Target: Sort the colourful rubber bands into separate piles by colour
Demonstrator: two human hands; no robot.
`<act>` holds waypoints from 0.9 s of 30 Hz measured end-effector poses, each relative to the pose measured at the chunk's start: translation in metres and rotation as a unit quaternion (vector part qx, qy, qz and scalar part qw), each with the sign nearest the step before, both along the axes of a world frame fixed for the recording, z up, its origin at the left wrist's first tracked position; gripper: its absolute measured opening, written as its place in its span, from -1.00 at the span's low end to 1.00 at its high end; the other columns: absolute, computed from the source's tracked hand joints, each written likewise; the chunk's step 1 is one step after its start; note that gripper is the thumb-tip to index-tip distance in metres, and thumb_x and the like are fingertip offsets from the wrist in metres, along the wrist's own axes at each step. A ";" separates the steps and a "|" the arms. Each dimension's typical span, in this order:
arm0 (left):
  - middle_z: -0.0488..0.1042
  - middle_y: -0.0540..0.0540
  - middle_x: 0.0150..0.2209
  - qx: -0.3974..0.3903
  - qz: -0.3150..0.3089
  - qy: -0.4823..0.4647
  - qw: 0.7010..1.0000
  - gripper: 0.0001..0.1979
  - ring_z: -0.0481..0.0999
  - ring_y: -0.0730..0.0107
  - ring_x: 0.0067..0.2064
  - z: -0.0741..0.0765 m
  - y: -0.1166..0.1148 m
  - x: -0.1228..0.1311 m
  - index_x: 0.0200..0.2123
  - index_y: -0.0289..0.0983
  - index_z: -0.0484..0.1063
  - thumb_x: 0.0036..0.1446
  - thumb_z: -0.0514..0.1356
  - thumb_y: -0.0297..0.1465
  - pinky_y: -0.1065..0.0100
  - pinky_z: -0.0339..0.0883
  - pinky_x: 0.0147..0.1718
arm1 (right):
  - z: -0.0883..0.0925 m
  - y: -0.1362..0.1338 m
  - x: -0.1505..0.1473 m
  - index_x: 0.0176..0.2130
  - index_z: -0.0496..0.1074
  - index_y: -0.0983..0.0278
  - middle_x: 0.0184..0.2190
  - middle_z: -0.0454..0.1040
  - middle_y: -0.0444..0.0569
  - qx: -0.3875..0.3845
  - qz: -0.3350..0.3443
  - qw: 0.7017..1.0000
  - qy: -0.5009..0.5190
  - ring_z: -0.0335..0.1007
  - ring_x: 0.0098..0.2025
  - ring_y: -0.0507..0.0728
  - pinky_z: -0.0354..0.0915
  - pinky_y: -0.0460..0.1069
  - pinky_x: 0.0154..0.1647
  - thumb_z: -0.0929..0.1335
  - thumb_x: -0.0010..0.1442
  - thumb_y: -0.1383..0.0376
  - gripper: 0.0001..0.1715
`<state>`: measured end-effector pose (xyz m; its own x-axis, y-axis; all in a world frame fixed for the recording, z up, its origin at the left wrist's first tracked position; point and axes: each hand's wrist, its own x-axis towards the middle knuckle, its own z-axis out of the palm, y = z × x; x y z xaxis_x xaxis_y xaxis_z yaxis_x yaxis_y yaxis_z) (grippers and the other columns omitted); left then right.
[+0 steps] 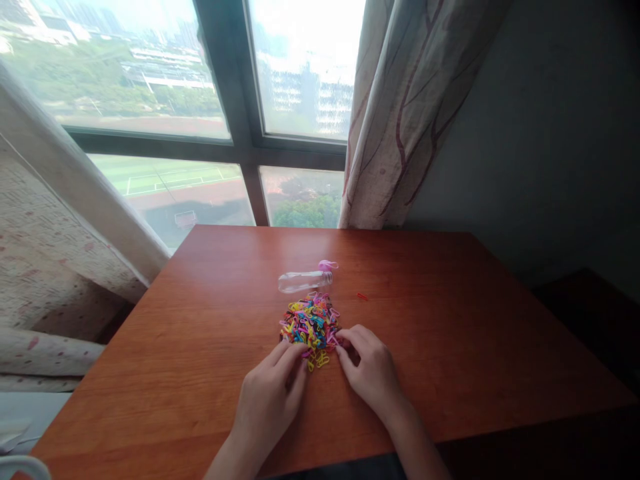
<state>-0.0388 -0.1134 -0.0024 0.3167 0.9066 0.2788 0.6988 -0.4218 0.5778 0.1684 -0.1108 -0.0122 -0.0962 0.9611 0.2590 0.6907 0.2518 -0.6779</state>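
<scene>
A heap of small plastic stitch markers [311,321] in yellow, pink, blue, orange and black lies on the brown table in front of me. My left hand [270,387] is at the near left edge of the heap, thumb and index finger closing on a purple stitch marker [305,355]. At the right edge, my right hand [369,367] pinches a pink stitch marker [334,341] between thumb and index finger. A few yellow markers [323,359] lie between the two hands. Just behind the heap, a clear bottle [304,281] rests on its side, its mouth to the right.
A pink cap with a loop [327,265] lies behind the bottle's mouth. One red marker [363,297] sits apart to the right on the wooden table [450,347]. A window [240,120] and curtains [395,120] stand beyond the far edge. A white curved object [25,465] shows at bottom left.
</scene>
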 end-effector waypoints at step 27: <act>0.54 -0.03 -0.21 0.002 -0.013 -0.011 1.000 -0.80 0.57 0.35 -0.26 0.001 0.001 -0.002 -0.06 -0.13 0.41 0.30 0.08 -0.42 0.41 0.38 -0.34 | 0.000 -0.001 0.002 -0.27 0.45 0.20 -0.34 0.46 -0.08 0.036 0.005 0.998 0.048 0.39 -0.27 0.12 0.26 -0.03 -0.24 0.30 0.33 0.36 -0.86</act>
<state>-0.0405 -0.1125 -0.0015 0.3333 0.8973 0.2895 0.6752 -0.4414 0.5909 0.1705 -0.1114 -0.0119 -0.0761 0.9389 0.3358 0.6204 0.3082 -0.7212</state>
